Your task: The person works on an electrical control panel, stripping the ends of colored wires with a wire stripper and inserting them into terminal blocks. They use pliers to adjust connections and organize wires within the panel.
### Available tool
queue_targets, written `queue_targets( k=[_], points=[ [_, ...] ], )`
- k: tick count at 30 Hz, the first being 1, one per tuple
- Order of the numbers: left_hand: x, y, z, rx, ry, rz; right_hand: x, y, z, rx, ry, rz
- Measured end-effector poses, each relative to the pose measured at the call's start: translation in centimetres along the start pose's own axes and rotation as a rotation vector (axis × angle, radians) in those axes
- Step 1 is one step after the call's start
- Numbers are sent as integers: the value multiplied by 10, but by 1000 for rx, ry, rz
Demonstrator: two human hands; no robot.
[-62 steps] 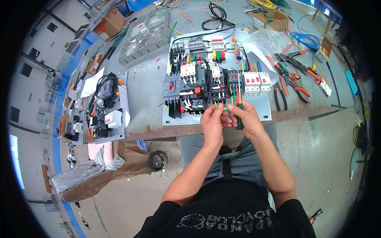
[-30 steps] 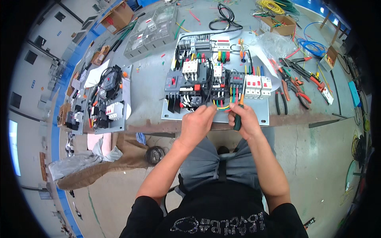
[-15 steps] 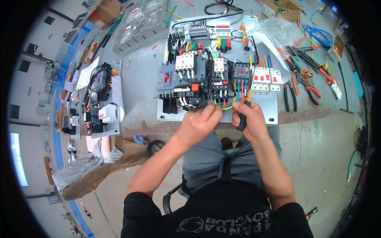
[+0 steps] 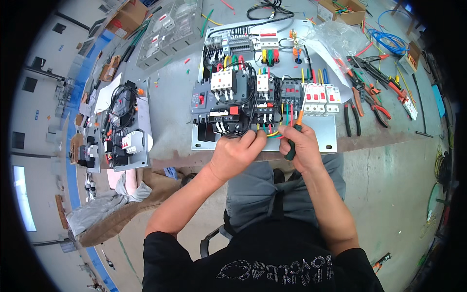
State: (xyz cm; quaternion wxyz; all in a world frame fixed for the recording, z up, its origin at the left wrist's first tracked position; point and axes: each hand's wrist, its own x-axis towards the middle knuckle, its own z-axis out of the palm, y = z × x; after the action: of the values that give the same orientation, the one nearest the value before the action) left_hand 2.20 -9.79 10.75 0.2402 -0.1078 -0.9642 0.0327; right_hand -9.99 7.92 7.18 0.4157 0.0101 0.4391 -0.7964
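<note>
A metal mounting plate (image 4: 206, 145) fitted with electrical parts lies at the bench's near edge. My right hand (image 4: 305, 147) is closed round the dark green handle of a screwdriver (image 4: 291, 149), whose orange shaft slants up past the fingers toward the white circuit breakers (image 4: 321, 98). At the plate's front edge my left hand (image 4: 237, 155) is closed in a pinch; what its fingertips hold is hidden. Black wires run beside those fingers. Yellow, green and red wires (image 4: 273, 134) loop between both hands, below a small contactor with a red button (image 4: 265, 113) and a black contactor (image 4: 291, 91).
A second wired plate (image 4: 141, 157) lies at the left. Pliers and cutters (image 4: 377, 109) are spread at the right, near blue coiled wire (image 4: 389, 43) and clear plastic film (image 4: 340, 39). Grey plastic housings (image 4: 170, 31) and cardboard boxes (image 4: 341, 12) stand farther back.
The view has shifted slightly, so the plate appears a little farther left. The screwdriver's shaft shows more clearly above my right hand. Both hands keep nearly the same places on the wiring.
</note>
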Motion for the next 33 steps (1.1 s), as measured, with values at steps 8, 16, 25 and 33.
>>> queue_targets(
  k=[8,16,25,33],
  points=[
    [-4,25,3,-136,109,-241,1,-2,-10,78,-106,29],
    [2,39,10,-235,212,-300,-17,3,-15,3,-86,-19],
    [11,48,18,-296,312,-355,-37,-14,-21,-257,-26,-101],
    [9,56,21,-513,245,-531,-75,-85,-92,-598,286,-321]
  ],
)
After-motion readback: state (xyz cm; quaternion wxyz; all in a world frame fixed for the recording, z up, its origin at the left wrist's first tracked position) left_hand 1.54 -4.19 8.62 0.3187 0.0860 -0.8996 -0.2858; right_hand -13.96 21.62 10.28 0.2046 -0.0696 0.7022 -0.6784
